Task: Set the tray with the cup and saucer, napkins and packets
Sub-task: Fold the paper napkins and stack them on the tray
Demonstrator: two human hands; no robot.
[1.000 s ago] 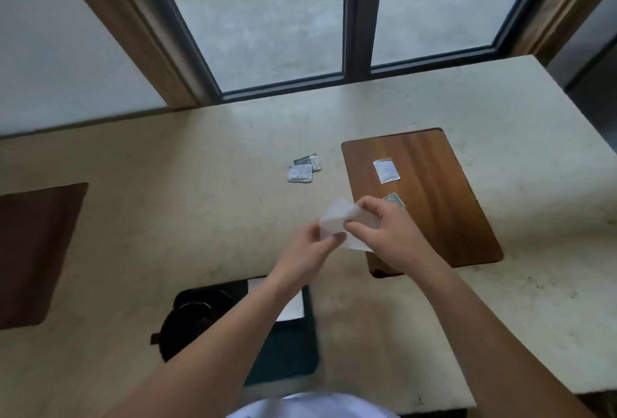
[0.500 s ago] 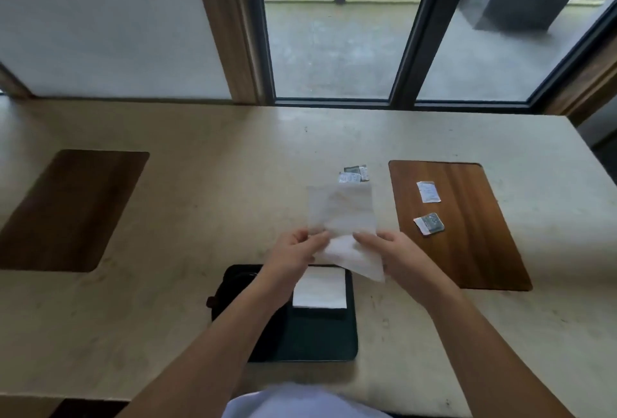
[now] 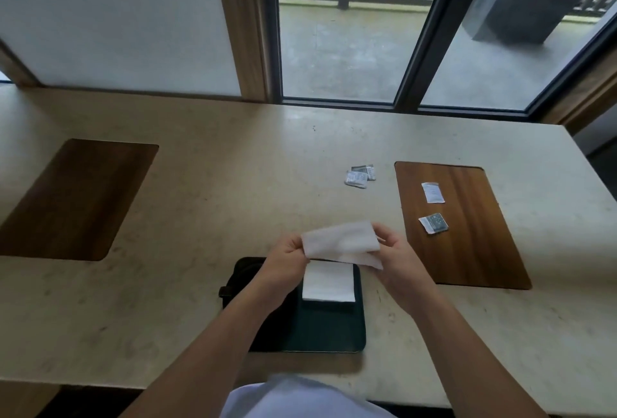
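A dark green tray lies at the near edge of the beige counter, with a folded white napkin on its far right part. Above the tray's far edge my left hand and my right hand both pinch a second white napkin, folded over between them. A black cup and saucer sit on the tray's left side, mostly hidden by my left forearm. Silver packets lie on the counter beyond. Two more packets, a white one and a dark-printed one, rest on the wooden mat.
A wooden mat lies to the right of the tray and another wooden mat at the far left. The counter ends at a wall and window frame at the back. Its right edge drops off near the corner.
The view has swung left and up. The napkin, opened tall half a second ago, is now folded down into a wide low shape, and both hands have lowered toward the tray.
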